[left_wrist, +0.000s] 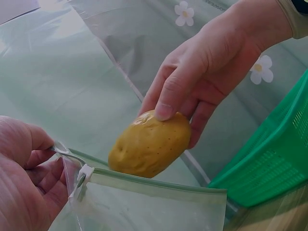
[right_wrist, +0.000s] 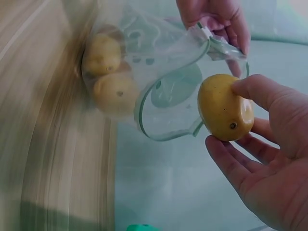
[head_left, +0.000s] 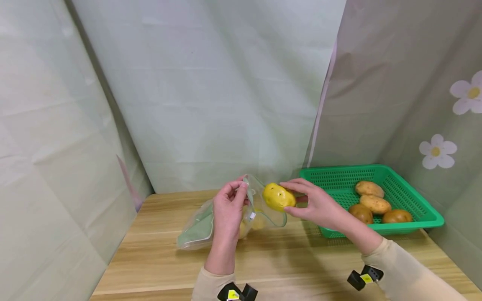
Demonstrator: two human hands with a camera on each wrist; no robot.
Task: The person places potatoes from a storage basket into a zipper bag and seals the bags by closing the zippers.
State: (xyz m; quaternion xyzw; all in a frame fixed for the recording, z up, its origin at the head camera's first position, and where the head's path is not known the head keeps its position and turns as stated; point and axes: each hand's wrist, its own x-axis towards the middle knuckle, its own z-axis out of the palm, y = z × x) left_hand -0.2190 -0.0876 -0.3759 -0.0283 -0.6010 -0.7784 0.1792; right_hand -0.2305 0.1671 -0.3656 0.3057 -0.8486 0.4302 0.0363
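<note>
My right hand (head_left: 314, 202) holds a yellow potato (head_left: 278, 197) between thumb and fingers, right at the mouth of a clear zip bag (right_wrist: 159, 62). With thumb and fingertips, my left hand (head_left: 229, 207) pinches the bag's green-edged rim near its white slider (left_wrist: 85, 172). The bag's mouth gapes toward the potato. In the right wrist view, two yellow potatoes (right_wrist: 115, 91) show through the plastic at the bag's bottom, close to the wooden table. From the left wrist view, the held potato overlaps the green zip edge (left_wrist: 159, 183).
A green plastic basket (head_left: 425, 205) stands at the right of the wooden table (head_left: 150, 246), with several brown potatoes (head_left: 374, 204) inside. Pale cloth curtains (head_left: 226, 83) hang behind and at both sides.
</note>
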